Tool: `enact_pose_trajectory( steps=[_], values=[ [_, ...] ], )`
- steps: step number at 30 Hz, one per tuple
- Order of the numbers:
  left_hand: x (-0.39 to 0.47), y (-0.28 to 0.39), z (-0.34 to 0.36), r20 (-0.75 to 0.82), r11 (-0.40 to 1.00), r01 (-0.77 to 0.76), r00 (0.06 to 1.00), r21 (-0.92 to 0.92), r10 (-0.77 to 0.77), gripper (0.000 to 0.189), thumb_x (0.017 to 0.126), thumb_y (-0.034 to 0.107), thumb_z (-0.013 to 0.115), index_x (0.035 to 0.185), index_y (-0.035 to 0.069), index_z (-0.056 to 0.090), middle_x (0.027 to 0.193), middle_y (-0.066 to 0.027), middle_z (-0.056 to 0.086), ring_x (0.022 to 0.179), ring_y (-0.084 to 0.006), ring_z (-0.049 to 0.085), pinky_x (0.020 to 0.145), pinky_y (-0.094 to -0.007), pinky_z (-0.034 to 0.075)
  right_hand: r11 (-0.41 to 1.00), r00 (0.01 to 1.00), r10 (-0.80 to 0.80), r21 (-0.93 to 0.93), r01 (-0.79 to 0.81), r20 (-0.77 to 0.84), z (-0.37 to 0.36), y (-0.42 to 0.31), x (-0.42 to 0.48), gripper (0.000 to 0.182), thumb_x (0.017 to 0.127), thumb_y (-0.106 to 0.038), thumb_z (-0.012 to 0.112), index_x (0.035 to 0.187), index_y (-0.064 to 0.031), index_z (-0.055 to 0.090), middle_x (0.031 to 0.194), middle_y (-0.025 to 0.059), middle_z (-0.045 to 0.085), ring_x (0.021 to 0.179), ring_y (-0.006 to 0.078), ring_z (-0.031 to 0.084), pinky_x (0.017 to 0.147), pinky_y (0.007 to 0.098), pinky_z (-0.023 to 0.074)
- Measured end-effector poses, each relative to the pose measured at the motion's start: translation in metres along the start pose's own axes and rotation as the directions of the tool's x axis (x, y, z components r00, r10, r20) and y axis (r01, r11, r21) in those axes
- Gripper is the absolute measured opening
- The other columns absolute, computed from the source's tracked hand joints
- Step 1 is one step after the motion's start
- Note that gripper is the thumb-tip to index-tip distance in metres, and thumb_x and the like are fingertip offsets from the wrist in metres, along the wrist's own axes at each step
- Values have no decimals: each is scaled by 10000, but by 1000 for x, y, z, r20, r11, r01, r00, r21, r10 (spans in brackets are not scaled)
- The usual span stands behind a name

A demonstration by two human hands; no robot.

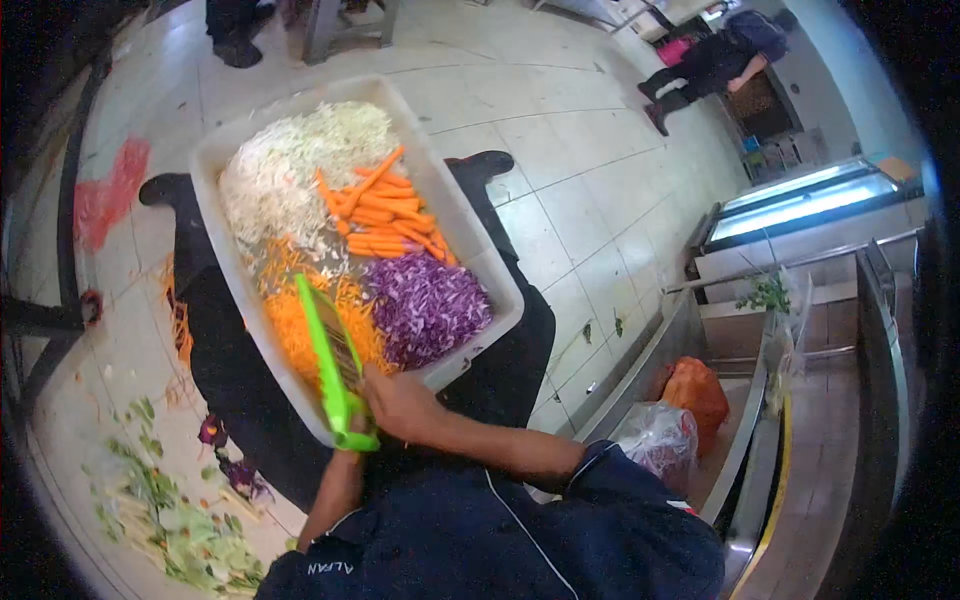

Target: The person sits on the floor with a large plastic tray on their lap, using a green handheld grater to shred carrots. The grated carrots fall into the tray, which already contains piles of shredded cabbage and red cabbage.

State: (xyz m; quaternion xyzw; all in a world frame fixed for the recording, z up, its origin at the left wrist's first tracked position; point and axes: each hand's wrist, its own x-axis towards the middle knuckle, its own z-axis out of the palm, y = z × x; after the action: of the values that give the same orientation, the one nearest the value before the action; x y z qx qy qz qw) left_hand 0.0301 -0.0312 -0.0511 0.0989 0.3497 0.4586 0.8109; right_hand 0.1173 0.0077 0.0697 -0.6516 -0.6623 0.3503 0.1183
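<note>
A large white plastic tub (206, 214) rests across my lap. In it lie shredded white cabbage (300, 154), whole peeled carrots (390, 206), shredded purple cabbage (427, 304) and shredded carrot (289, 322). A green-framed grater (322, 345) leans into the tub over the shredded carrot. My left hand (356, 416) is at the grater's near end, mostly hidden behind the frame, so its grip is unclear. Against the right side of the grater's face is my right hand (397, 401), fingers curled; whether it holds a piece of carrot cannot be seen.
Vegetable trimmings (187, 540) and a red plastic bag (112, 195) lie on the tiled floor at left. At right, a metal frame (637, 367) stands near an orange mesh sack (694, 401) and a clear plastic bag (660, 442). One person (712, 64) stands far right; another's legs (232, 30) show at top.
</note>
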Motion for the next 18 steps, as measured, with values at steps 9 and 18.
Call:
enact_pose_trajectory(
  steps=[9, 18],
  values=[
    [-10, 18, -7, 7, 979, -143, 990, 145, 144, 404, 982, 395, 444, 1192, 52, 476, 910, -48, 554, 837, -176, 559, 692, -309, 487, 996, 995, 33, 92, -24, -93, 17, 21, 5, 169, 912, -185, 494, 919, -16, 479, 686, 274, 564, 669, 482, 569, 600, 571, 413],
    [-6, 36, -10, 80, 983, -111, 992, 145, 100, 392, 965, 436, 440, 1052, 61, 512, 701, -35, 520, 590, -150, 514, 492, -276, 428, 919, 968, -236, 305, 250, -81, -3, 20, 0, 303, 964, -304, 458, 933, -6, 501, 904, 245, 611, 829, 442, 599, 690, 524, 461]
  ],
)
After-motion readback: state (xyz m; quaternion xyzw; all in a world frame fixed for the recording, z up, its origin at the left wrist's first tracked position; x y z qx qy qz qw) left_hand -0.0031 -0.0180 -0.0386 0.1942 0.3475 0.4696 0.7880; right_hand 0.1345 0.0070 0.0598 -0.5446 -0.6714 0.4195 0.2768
